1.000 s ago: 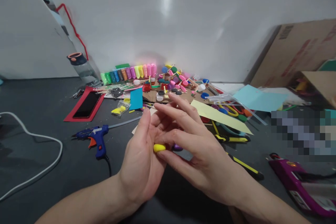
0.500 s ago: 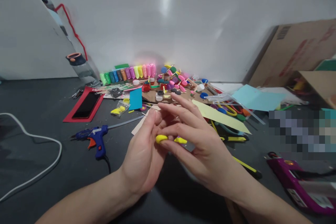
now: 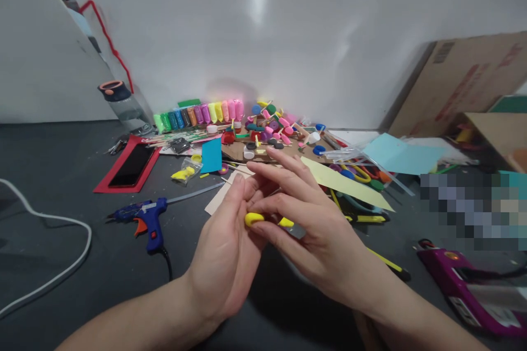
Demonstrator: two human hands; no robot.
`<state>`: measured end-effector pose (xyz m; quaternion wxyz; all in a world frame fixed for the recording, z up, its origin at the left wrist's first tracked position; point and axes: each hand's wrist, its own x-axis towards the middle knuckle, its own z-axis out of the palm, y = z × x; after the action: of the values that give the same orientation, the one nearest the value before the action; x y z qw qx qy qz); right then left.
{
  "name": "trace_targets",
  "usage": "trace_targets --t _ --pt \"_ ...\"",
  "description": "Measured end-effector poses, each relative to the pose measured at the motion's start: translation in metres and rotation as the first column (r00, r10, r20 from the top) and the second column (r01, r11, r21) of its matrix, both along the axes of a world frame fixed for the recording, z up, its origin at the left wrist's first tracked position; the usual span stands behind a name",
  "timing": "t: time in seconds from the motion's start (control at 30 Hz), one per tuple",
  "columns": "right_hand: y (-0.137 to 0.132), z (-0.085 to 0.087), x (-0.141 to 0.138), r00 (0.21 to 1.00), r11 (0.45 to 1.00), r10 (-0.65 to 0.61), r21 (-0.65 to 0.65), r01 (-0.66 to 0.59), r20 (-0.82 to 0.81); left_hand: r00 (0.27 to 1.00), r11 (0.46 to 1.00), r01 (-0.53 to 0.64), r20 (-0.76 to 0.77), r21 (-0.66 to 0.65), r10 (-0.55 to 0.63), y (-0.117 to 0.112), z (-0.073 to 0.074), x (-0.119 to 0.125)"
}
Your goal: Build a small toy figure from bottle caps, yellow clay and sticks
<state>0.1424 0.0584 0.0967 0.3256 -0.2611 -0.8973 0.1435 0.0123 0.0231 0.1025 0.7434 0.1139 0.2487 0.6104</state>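
Observation:
A small lump of yellow clay [image 3: 254, 219] lies between my two palms. My left hand [image 3: 224, 252] is held edge-up, palm facing right, fingers straight. My right hand [image 3: 313, 230] lies flat against it, fingers stretched out to the upper left, pressing the clay. Both hands hover over the dark table [image 3: 61, 175], just in front of a heap of craft pieces. A second bit of yellow [image 3: 285, 222] shows under my right fingers, and I cannot tell whether it is clay.
A blue glue gun [image 3: 142, 216] lies left of my hands, with a white cable [image 3: 45, 279] further left. A phone in a red case [image 3: 130, 164], a row of coloured clay packets [image 3: 201, 114], paper sheets [image 3: 343, 182], a water bottle [image 3: 123, 105], a purple glue gun [image 3: 469, 285] and cardboard boxes [image 3: 465, 85] surround them.
My right hand has slid forward over my left palm, and the yellow clay has moved up with it, rolled between the palms. The purple bit under the fingers is out of sight.

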Motion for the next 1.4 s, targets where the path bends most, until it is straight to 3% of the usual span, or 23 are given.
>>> trace_targets --t 0.67,0.9,1.03,1.4 --pt "-0.0027 -0.0003 0.0007 0.999 1.0 -0.017 -0.016 0.016 -0.037 0.998 0.999 -0.041 -0.044 0.023 0.042 0.0008 -0.0047 0.0031" --pt "-0.0032 0.0014 -0.0013 1.0 0.998 -0.025 -0.055 0.025 -0.001 0.996 0.994 -0.084 -0.045 -0.074 0.081 -0.0004 -0.0047 0.007" --pt "-0.0025 0.0028 -0.0007 1.0 0.998 -0.007 -0.059 0.008 0.009 0.997 0.998 -0.065 -0.04 -0.019 0.065 -0.0015 -0.006 0.0068" --pt "-0.0038 0.0014 -0.0002 0.999 0.998 -0.042 0.048 0.041 0.027 0.993 0.997 -0.077 -0.082 0.025 0.079 -0.0006 -0.0083 0.0071"
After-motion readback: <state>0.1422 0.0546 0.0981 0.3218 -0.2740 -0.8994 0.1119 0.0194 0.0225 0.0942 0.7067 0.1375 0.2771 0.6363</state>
